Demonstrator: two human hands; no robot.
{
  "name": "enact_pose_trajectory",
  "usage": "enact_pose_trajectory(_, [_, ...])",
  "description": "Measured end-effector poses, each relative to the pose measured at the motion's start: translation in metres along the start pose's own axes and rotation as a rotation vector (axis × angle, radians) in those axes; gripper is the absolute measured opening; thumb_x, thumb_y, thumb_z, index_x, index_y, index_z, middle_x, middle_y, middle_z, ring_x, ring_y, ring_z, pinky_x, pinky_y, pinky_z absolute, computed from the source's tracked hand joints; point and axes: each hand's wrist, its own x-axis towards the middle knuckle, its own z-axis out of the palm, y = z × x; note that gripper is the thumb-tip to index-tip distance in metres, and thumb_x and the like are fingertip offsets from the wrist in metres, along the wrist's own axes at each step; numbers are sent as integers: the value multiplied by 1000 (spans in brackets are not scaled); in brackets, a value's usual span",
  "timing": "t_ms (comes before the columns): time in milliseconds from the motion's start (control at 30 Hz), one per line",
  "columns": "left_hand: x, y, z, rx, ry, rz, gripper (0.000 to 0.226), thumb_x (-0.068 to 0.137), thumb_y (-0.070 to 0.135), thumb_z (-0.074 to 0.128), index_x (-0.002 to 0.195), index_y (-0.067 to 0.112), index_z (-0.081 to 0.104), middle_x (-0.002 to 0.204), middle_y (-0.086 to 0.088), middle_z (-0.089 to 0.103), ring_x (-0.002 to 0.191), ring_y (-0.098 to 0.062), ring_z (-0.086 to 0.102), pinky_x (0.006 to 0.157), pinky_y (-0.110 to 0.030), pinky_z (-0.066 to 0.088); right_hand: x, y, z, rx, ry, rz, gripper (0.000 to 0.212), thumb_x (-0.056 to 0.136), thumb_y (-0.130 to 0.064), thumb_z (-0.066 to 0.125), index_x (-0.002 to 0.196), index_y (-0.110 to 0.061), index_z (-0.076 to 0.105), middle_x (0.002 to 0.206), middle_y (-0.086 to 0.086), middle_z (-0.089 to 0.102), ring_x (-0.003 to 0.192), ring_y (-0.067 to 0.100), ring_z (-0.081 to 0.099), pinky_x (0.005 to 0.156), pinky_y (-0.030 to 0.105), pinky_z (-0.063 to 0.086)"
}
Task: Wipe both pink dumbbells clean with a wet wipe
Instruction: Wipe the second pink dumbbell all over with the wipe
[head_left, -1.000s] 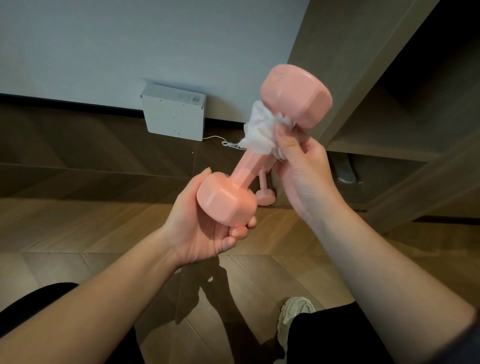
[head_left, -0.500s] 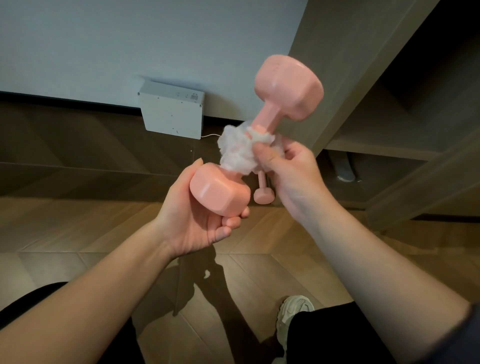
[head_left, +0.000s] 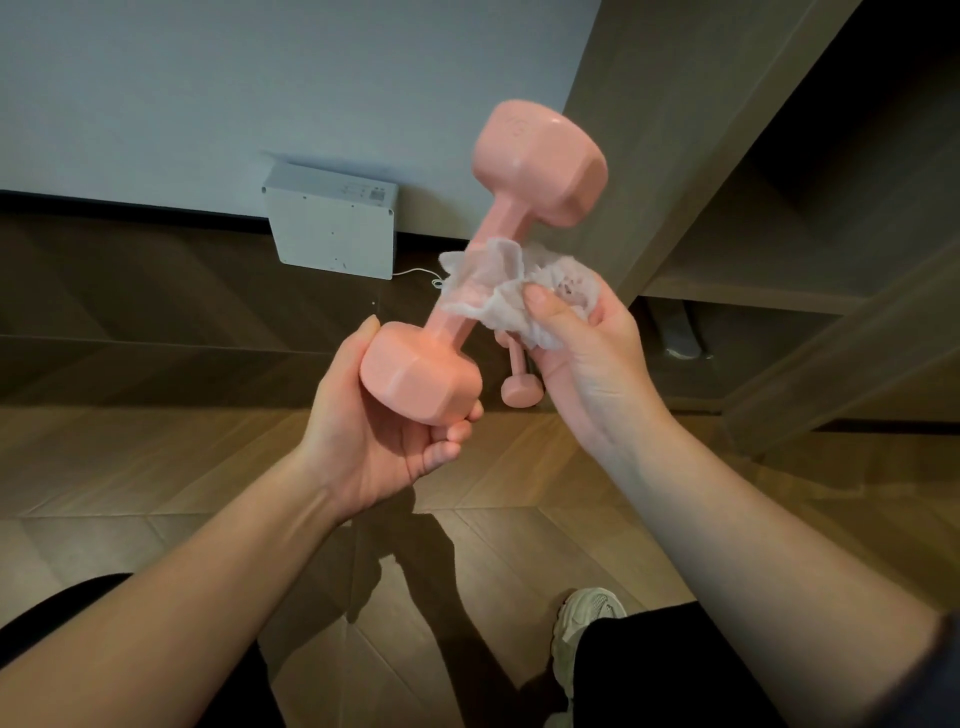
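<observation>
A: Which way is the pink dumbbell (head_left: 506, 221) pointed?
B: It is held tilted in the middle of the frame, with its long line running from lower left to upper right. It is smooth and pale pink, with blocky ends.
A: And the hands?
B: The low end is gripped by the left hand (head_left: 374, 447). A crumpled white wet wipe (head_left: 511, 306) is pinched against the bar by the right hand (head_left: 587, 364).

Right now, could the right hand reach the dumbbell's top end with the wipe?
Probably yes. The right hand holds the wipe at the handle just below the bare top end, nothing between; the left hand grips the lower end.
</observation>
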Motion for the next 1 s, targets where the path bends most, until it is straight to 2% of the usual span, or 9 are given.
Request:
enact_pose_trajectory(133, [-1, 5, -3, 1, 33, 24, 66, 89, 68, 36, 117, 13, 58, 86, -24, 62, 58, -23, 58, 49, -26, 55, 3, 6, -2, -157, 225, 131, 34, 95, -18, 61, 129, -21, 59, 119, 2, 67, 110, 22, 65, 99, 45, 52])
enact_pose_trajectory(233, [-1, 5, -4, -3, 47, 29, 66, 89, 68, 37, 119, 13, 57, 86, -23, 62, 58, -23, 59, 51, -26, 56, 3, 9, 3, -92, 304, 238, 33, 96, -17, 58, 129, -19, 59, 114, 3, 68, 103, 19, 67, 93, 40, 56])
enact_pose_trajectory(333, [0, 0, -4, 3, 38, 27, 66, 91, 67, 35, 117, 10, 58, 83, -24, 61, 58, -23, 57, 50, -27, 56, 1, 4, 13, 126, 109, 314, 36, 101, -30, 49, 134, -16, 54, 121, 8, 68, 107, 20, 67, 79, 32, 58])
enact_pose_trajectory(433, [2, -3, -4, -4, 52, 19, 67, 91, 67, 36, 112, 9, 62, 82, -25, 61, 57, -25, 56, 48, -28, 56, -2, -3, 14, 448, -63, 364, 48, 103, -39, 31, 137, -11, 48, 133, 15, 61, 124, 32, 56, 108, 48, 41])
enact_pose_trajectory(500, [3, -3, -5, -14, 63, 17, 66, 91, 66, 37, 110, 9, 63, 83, -25, 61, 59, -25, 56, 49, -28, 56, -4, -4, 11, 520, -109, 383, 43, 102, -29, 34, 139, -9, 46, 135, 17, 58, 127, 35, 54, 113, 51, 34])
enact_pose_trajectory(633, [5, -1, -5, -16, 57, 27, 66, 90, 66, 37, 105, 9, 66, 83, -24, 62, 60, -25, 56, 50, -28, 56, -3, -1, 7, 258, -103, 314, 36, 98, -6, 51, 133, -12, 55, 125, 9, 67, 114, 22, 65, 98, 38, 53])
enact_pose_trajectory(800, [7, -5, 0, 40, -23, 15, 75, 91, 67, 32, 78, 11, 80, 81, -24, 61, 60, -25, 56, 50, -28, 55, -4, 5, 13, -115, -33, 206, 27, 92, -15, 64, 119, -15, 62, 112, 1, 72, 93, 9, 68, 65, 19, 53])
enact_pose_trajectory(933, [10, -10, 2, 81, -50, 2, 75, 91, 68, 32, 79, 10, 79, 81, -24, 60, 61, -27, 55, 51, -30, 55, -6, 15, 16, -310, 26, 182, 7, 93, -21, 62, 96, -28, 63, 114, -2, 69, 104, 12, 63, 89, 30, 51])
enact_pose_trajectory(1000, [11, -12, 3, 106, -58, 7, 76, 92, 67, 30, 81, 10, 79, 79, -24, 60, 59, -27, 54, 49, -30, 55, -2, 14, 13, -161, 76, 174, 5, 95, -20, 59, 96, -20, 64, 97, -2, 71, 90, 11, 66, 82, 28, 53])
